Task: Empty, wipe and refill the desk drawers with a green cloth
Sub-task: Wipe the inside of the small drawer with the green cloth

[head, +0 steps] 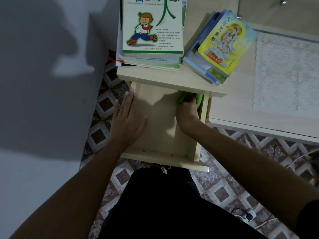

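The drawer is pulled out. The right hand grips the green cloth at its far right corner. The left hand lies flat, fingers straight, on its left edge. On the desk, a yellow book reads "大悲咒集解".

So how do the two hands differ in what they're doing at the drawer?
The left hand lies flat with straight fingers on the left wall of the drawer, while the right hand reaches inside at the back right corner. The left hand holds nothing; the right hand grips the green cloth. Both hands touch the same open, emptied drawer.
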